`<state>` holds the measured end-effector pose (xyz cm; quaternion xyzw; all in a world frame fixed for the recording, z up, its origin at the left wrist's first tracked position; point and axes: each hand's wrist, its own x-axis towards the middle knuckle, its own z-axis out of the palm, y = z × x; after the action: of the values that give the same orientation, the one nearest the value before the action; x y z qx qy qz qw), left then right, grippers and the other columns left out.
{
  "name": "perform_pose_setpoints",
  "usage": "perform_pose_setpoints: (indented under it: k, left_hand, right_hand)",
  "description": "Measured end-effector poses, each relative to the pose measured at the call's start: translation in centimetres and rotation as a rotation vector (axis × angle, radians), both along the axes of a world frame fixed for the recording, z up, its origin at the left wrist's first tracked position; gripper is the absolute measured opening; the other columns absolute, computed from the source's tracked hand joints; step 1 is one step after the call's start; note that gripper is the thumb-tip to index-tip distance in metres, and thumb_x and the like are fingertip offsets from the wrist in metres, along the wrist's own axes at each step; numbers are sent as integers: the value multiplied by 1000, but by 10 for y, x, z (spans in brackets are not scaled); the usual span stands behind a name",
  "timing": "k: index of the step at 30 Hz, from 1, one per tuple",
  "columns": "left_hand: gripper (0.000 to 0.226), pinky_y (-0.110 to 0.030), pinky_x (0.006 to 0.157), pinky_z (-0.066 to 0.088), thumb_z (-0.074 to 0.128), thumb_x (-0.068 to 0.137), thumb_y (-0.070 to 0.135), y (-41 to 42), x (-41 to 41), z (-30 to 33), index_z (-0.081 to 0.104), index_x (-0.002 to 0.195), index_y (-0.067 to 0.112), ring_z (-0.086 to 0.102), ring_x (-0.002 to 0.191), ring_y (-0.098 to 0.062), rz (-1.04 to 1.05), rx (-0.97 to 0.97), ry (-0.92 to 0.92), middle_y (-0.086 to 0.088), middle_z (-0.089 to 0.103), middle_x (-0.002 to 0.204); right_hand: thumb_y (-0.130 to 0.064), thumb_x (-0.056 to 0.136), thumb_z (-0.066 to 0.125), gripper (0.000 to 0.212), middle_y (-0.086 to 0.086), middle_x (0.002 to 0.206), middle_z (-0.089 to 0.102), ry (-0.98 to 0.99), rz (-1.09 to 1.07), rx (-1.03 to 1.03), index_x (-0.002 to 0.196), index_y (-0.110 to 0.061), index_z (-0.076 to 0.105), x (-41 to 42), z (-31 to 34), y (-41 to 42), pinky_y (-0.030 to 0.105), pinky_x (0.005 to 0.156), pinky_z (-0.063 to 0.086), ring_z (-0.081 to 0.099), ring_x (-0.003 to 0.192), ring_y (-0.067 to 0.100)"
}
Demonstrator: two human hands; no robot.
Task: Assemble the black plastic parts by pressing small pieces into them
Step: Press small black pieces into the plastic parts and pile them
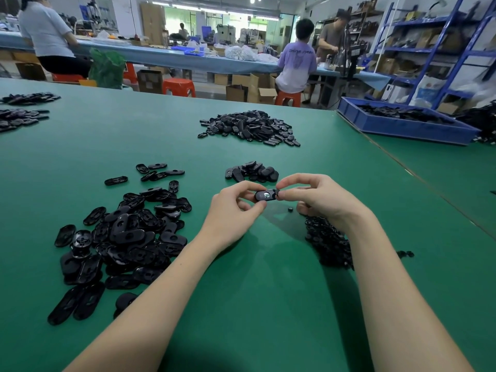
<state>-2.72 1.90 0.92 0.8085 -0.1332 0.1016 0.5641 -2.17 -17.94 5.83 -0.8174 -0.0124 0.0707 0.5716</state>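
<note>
Above green table (pixel 268 304), both hands pinch black part (pixel 265 196)

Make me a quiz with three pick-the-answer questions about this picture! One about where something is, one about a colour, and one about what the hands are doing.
1. Where is the blue bin of black parts?
A. At the far right of the table
B. Right under the hands
C. On the floor by a stool

2. What colour is the table top?
A. Red
B. Green
C. White

3. What are the left hand and the right hand doing?
A. Lying flat on the table
B. Both pinching one black oval part between them
C. Each digging in a different pile

Answers:
1. A, the bin sits at the table's far right, near the blue shelves.
2. B, the mat under every pile is green.
3. B, fingers of both hands close on the ends of the same part, held above the table.
</note>
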Motion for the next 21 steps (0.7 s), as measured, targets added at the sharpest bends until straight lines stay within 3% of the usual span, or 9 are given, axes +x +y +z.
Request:
perform_pose_setpoints:
  k: [9,15,21]
  left_hand:
    - [17,-17,69,51,74,87,20,1,-1,2,74,100,30,65,73,-24,-4,-5,10,10,73,92]
    - [19,-23,76,54,72,88,20,1,-1,2,74,101,33,65,76,-26,-14,-23,14,7,74,92]
    - [18,-19,75,53,72,87,19,0,0,1,75,99,32,66,78,-21,1,-44,23,8,75,90]
  right_hand:
    - [-18,88,78,9,-10,72,68,-14,20,-5,97,-19,80,2,-1,3,15,47,30,42,48,6]
    - [-16,92,73,15,-4,82,68,-27,39,-62,94,-28,81,1,1,8,20,53,33,44,50,8]
    - [-15,88,75,7,-1,91,79,-16,-6,-63,91,-21,73,1,3,15,24,51,31,47,46,11]
